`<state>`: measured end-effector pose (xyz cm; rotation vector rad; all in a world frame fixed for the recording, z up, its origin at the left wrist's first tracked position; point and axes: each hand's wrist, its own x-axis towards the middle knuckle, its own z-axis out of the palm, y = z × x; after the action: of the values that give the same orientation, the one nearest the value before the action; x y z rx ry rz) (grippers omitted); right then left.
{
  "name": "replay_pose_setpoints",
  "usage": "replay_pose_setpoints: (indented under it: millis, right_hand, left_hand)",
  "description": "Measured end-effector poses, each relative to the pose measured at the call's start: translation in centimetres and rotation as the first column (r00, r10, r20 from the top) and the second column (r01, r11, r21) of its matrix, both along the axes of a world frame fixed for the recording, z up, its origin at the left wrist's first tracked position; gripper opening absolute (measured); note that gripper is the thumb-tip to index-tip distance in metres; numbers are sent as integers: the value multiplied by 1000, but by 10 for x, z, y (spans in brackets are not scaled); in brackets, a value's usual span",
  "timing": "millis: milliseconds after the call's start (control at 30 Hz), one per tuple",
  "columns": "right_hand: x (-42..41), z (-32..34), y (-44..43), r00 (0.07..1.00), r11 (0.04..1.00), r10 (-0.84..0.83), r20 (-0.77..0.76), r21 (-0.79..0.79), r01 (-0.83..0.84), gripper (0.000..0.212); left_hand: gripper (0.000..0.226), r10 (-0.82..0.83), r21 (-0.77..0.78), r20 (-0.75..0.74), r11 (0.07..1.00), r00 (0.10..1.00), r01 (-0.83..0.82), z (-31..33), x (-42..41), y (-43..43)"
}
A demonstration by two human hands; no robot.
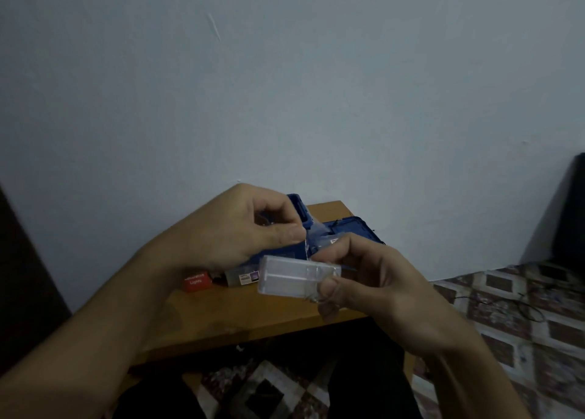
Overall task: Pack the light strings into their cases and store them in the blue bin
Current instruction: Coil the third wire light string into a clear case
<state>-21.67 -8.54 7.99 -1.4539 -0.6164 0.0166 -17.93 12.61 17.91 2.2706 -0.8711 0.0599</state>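
Note:
My right hand [364,279] grips a clear plastic case [294,278] by its right end, above the small wooden table [253,317]. My left hand [250,228] is above it, fingers curled and pinching the case's thin clear flap [311,233] at its top. The blue bin [348,228] stands open on the table behind both hands, its lid raised at the back. A red box labelled "Lights" [198,281] and a small clear case with a label [242,276] lie on the table below my left wrist. The image is blurred; no light string shows clearly.
A pale wall fills the background. A patterned floor covering [522,317] with thin dark cords on it lies at the right. A dark object [569,213] stands at the far right and a dark edge at the far left.

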Motion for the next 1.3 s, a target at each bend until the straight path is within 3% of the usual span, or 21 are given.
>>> replay_pose_setpoints:
  millis: [167,233,367,500,600,800,1033,1300]
  right_hand:
    - [2,0,1,1000,990,30,-2,137,-29,20]
    - [4,0,1,1000,982,6,1,188,-6,21]
    - [7,-3,5,994,969,-108,-9,224,107,27]
    - [7,-5,12,986,957,-166,-6,239,163,26]
    - [3,-3,17,968,952,-248,41,195,236,24]
    - [0,-3,26,918,917,-383,101,166,364,18]
    - [4,-5,23,920,939,-345,187,61,339,31]
    - [5,-4,15,945,958,-285,162,19,286,24]
  left_hand:
    - [5,-25,-249,-303,967,953,-54,-30,7,1]
    - [15,-32,-359,-359,927,933,-106,-48,4,-1]
    - [14,-154,-626,-414,764,897,-158,-81,-10,-12]
    - [6,-213,-762,-412,613,886,-207,-97,-21,-17]
    - [25,-237,-810,-398,544,886,-218,-99,-25,-16]
    - [41,-27,-757,-390,579,920,-303,-97,-31,-20]
    - [46,227,-649,-166,707,960,-280,-93,-37,-21]
    - [36,248,-575,-59,784,967,-236,-86,-42,-21]
